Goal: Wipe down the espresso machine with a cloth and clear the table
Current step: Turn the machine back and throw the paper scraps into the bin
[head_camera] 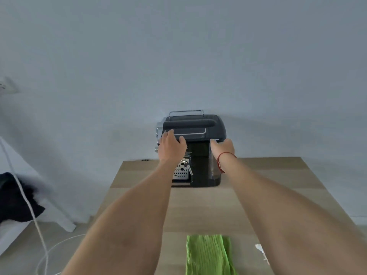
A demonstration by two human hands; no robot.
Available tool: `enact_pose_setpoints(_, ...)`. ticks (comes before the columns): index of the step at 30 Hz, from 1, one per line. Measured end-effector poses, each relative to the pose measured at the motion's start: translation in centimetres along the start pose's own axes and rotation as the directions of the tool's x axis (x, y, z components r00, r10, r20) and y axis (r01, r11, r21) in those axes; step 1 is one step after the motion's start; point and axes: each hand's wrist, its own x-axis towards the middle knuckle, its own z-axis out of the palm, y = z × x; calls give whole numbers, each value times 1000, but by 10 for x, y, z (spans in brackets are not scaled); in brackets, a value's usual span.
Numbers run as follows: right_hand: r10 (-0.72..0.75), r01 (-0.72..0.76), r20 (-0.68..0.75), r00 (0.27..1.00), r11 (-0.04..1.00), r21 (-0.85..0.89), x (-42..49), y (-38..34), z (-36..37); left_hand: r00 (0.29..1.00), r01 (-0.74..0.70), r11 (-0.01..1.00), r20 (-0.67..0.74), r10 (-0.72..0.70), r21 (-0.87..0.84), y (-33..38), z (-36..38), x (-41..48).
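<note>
Hands, left (172, 144) and right (222, 146), clasped on black boxy espresso machine (195, 135) mid-frame; folded green ribbed cloth (208, 255) on wooden tabletop (278, 175), bottom centre.

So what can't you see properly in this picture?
- Green cloth, head view: its near end is cut off by the bottom edge.
- Espresso machine, head view: the left hand and forearm cover part of its front; the small print there is too small to read.
- Right hand, head view: its fingertips curl around the machine's far side, so its grip is hidden.
- Dark bundle, head view: blurred, cut by the left edge.
</note>
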Motion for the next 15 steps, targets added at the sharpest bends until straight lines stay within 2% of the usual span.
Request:
enact_pose_setpoints(5, 165, -165, -10, 986, 985, 59, 19, -29, 30, 992, -60, 990, 122, 44, 126, -4, 3, 43)
enact_pose_setpoints(8, 264, -264, 2, 964, 962, 63, 27, -35, 44, 985, -77, 989, 162, 56, 129, -12, 12, 56)
enact_pose_setpoints(11, 280, -281, -67, 958, 960, -12, 34, -37, 54, 985, -117, 983, 141, 97, 142, -20, 19, 59)
enact_pose_setpoints(15, 346, -340, -70, 936, 937, 80, 46, -40, 61, 986, -130, 977, 126, 109, 168, -23, 19, 66)
